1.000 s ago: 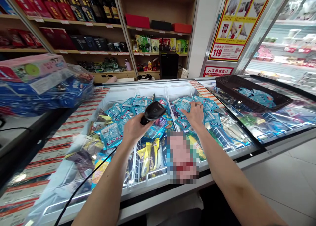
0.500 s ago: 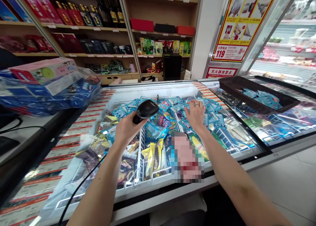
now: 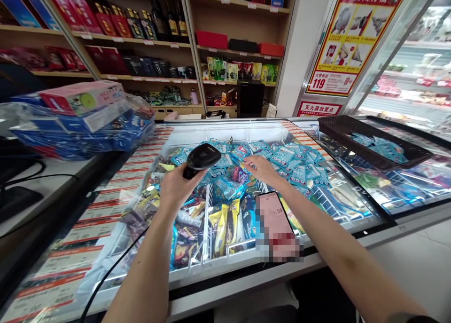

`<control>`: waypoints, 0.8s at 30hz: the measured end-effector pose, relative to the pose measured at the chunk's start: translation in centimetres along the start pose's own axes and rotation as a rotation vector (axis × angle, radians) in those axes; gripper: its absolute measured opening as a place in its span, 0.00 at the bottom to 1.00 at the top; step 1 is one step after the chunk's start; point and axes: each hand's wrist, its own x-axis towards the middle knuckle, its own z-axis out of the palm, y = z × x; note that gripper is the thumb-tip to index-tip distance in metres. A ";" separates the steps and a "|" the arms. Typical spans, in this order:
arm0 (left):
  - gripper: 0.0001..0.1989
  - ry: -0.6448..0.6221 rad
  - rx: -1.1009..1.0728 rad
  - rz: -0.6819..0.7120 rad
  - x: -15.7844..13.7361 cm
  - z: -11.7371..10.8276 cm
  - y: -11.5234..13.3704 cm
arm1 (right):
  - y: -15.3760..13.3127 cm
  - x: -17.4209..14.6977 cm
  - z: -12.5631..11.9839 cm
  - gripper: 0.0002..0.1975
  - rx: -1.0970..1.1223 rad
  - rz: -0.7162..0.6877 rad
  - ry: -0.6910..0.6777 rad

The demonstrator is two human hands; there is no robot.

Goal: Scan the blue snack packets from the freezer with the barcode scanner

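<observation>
A black barcode scanner (image 3: pixel 203 157) is in my left hand (image 3: pixel 178 186), fingers wrapped around its handle, its head tilted over the freezer's glass top. Blue packets (image 3: pixel 283 156) lie spread in a loose pile on the glass. My right hand (image 3: pixel 264 170) reaches to the left side of this pile, fingers bent together at the edge of a blue packet (image 3: pixel 241 153) with a red mark; the fingertips are partly hidden. Below my right forearm lies a phone (image 3: pixel 278 219) with a pink screen, partly blurred out.
Ice cream in yellow wrappers (image 3: pixel 225 224) shows through the glass inside wire baskets. A dark basket (image 3: pixel 373 142) with more blue packets stands right. Wrapped boxes (image 3: pixel 81 111) are stacked left. The scanner's cable (image 3: pixel 112 266) runs along my left forearm. Price labels (image 3: pixel 66 255) line the glass.
My right hand has moved left across the blue packets, from fingers spread to fingers drawn together. The scanner stays in my left hand, nearly in place. The view has shifted slightly.
</observation>
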 end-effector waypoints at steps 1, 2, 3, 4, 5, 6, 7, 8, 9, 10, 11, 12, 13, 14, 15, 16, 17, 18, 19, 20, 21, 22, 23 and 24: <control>0.29 -0.004 -0.008 -0.001 0.0 0.0 0.0 | -0.5 0.7 0.4 0.19 0.006 0.028 -0.037; 0.29 -0.010 -0.016 -0.001 -0.1 0.0 0.0 | -1.0 1.5 1.0 0.21 -0.005 0.070 -0.064; 0.29 -0.015 -0.023 -0.002 -0.1 0.0 0.0 | -1.4 2.2 1.6 0.24 -0.023 0.107 -0.080; 0.29 -0.021 -0.027 -0.002 -0.2 0.0 0.0 | -1.9 2.9 2.2 0.28 -0.036 0.148 -0.084; 0.29 -0.021 -0.029 0.000 -0.2 0.0 0.0 | -2.3 3.5 2.9 0.32 -0.051 0.207 -0.060; 0.29 -0.017 -0.027 0.005 -0.3 0.0 0.1 | -2.7 4.0 3.5 0.35 -0.062 0.261 -0.038; 0.29 -0.011 -0.023 0.010 -0.3 0.0 0.0 | -3.0 4.5 4.2 0.38 -0.070 0.301 -0.020; 0.29 -0.006 -0.017 0.014 -0.3 0.1 0.0 | -3.2 4.9 4.7 0.39 -0.080 0.329 -0.020; 0.29 -0.004 -0.010 0.014 -0.3 0.1 0.0 | -3.4 5.2 5.2 0.40 -0.092 0.358 -0.011; 0.30 -0.004 -0.005 0.013 -0.3 0.1 0.0 | -3.5 5.4 5.6 0.39 -0.100 0.373 -0.003; 0.30 -0.007 -0.002 0.013 -0.3 0.1 0.0 | -3.5 5.6 5.8 0.38 -0.102 0.389 0.004; 0.30 -0.011 -0.001 0.014 -0.3 0.1 0.0 | -3.5 5.7 6.0 0.36 -0.096 0.403 0.011; 0.29 -0.015 0.000 0.018 -0.4 0.1 0.1 | -3.4 5.8 6.0 0.33 -0.081 0.416 0.013; 0.29 -0.016 0.001 0.024 -0.4 0.1 0.1 | -3.2 5.9 6.0 0.31 -0.051 0.431 0.010; 0.29 -0.017 0.003 0.030 -0.4 0.0 0.1 | -3.0 6.0 5.9 0.28 -0.013 0.448 0.003; 0.29 -0.019 0.006 0.036 -0.5 0.0 0.2 | -2.7 6.1 5.8 0.25 0.019 0.462 -0.006; 0.29 -0.021 0.008 0.041 -0.5 0.0 0.2 | -2.5 6.1 5.6 0.23 0.056 0.466 -0.015; 0.28 -0.026 0.009 0.044 -0.6 0.0 0.3 | -2.2 6.1 5.4 0.21 0.112 0.468 -0.020; 0.28 -0.032 0.009 0.048 -0.6 0.0 0.3 | -1.8 6.0 5.1 0.20 0.211 0.478 -0.014; 0.28 -0.040 0.007 0.052 -0.6 0.0 0.4 | -1.5 5.7 4.7 0.19 0.339 0.492 -0.001; 0.28 -0.049 0.004 0.056 -0.6 0.0 0.5 | -1.2 5.4 4.3 0.18 0.482 0.508 0.018; 0.28 -0.058 0.004 0.060 -0.6 0.1 0.6 | -0.8 5.0 3.9 0.16 0.652 0.539 0.047; 0.28 -0.066 0.005 0.061 -0.6 0.2 0.7 | -0.4 4.5 3.3 0.15 0.739 0.557 0.060; 0.28 -0.075 0.009 0.064 -0.6 0.3 0.8 | -0.1 3.9 2.8 0.13 0.781 0.569 0.072</control>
